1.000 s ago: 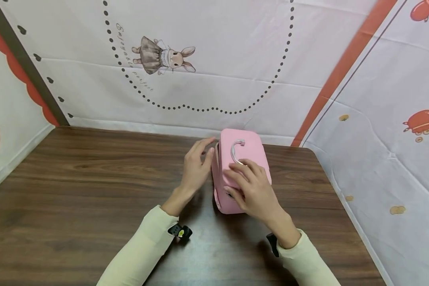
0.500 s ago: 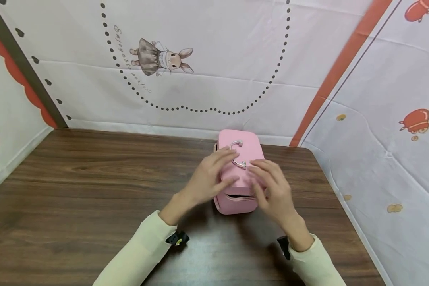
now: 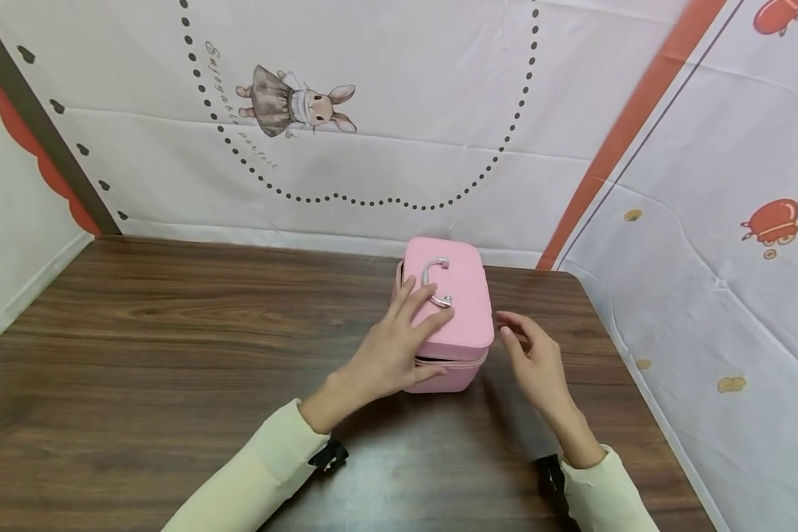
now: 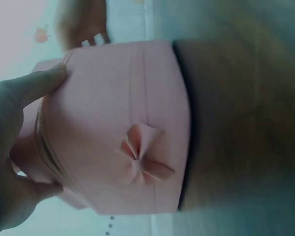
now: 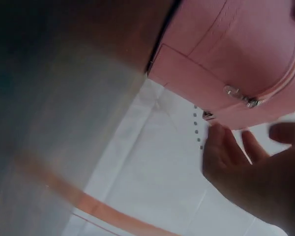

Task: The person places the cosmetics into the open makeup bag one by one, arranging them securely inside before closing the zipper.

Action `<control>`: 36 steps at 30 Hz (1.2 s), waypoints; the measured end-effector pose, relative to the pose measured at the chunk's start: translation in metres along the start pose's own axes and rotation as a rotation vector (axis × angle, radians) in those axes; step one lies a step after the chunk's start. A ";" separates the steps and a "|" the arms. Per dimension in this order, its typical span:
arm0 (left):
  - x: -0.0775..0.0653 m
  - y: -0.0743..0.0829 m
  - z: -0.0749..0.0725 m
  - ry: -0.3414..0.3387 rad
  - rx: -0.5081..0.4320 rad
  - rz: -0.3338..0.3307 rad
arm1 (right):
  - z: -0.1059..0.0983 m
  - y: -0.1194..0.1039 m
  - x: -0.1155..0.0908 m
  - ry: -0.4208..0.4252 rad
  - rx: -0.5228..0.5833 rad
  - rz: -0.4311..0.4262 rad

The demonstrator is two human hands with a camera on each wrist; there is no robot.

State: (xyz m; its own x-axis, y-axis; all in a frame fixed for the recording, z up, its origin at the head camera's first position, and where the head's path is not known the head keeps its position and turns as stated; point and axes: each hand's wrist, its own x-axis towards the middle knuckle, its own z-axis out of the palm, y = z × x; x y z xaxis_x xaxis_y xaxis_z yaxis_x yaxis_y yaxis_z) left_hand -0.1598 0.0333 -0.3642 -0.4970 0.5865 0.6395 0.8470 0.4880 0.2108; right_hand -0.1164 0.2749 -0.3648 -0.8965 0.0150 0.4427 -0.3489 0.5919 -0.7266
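A pink zip-up case [image 3: 464, 325] with a silver curved handle [image 3: 442, 301] on its lid stands on the table. A dark gap shows under the lid at the front and left. My left hand [image 3: 389, 351] rests across the lid with fingers spread, its thumb on the front near the zip. In the left wrist view a pink bow [image 4: 142, 156] decorates the case. Beside the case's right side is my right hand [image 3: 537, 363], fingers loosely bent and nothing in them. The right wrist view shows its fingertips close to a metal zip pull [image 5: 208, 115]; another zip pull [image 5: 241, 96] hangs nearby.
The dark wood table [image 3: 206, 355] carries the case near its far edge. White printed cloth [image 3: 399, 89] with a rabbit drawing hangs behind, and more printed cloth [image 3: 691, 222] covers the right side.
My left hand has moved from beside the case onto its lid. The right hand has left the lid's front corner and moved out to the right side.
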 end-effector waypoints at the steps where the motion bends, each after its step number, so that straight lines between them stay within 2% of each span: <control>1: 0.000 -0.002 -0.001 0.001 -0.032 -0.003 | 0.000 0.004 0.000 -0.048 0.014 0.038; 5: -0.001 -0.003 -0.003 0.017 -0.122 -0.015 | 0.003 0.009 0.001 -0.191 0.037 0.100; 9: -0.001 0.002 -0.003 0.033 -0.141 -0.067 | 0.005 0.007 0.000 -0.235 0.029 0.112; 12: -0.002 0.008 -0.001 0.058 -0.147 -0.177 | 0.006 0.007 0.000 -0.223 0.024 0.111; 16: -0.003 0.016 0.002 0.092 -0.220 -0.340 | 0.006 0.006 0.001 -0.193 0.017 0.118; 19: -0.003 0.021 0.003 0.108 -0.273 -0.401 | 0.006 0.004 0.000 -0.177 0.032 0.131; 23: -0.001 0.026 0.004 0.127 -0.269 -0.413 | 0.008 0.004 -0.001 -0.161 0.053 0.142; 31: -0.005 0.039 0.008 0.188 -0.209 -0.408 | 0.008 0.006 0.000 -0.116 0.003 0.135; 36: -0.012 0.039 0.012 0.224 -0.144 -0.372 | 0.009 0.008 0.000 -0.113 -0.037 0.104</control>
State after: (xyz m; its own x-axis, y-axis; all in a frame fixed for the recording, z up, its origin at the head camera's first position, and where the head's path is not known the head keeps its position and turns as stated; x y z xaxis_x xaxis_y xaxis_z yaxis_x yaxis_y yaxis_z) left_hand -0.1238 0.0533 -0.3727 -0.7326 0.2266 0.6418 0.6444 0.5346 0.5468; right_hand -0.1217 0.2726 -0.3754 -0.9529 -0.0119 0.3030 -0.2444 0.6214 -0.7444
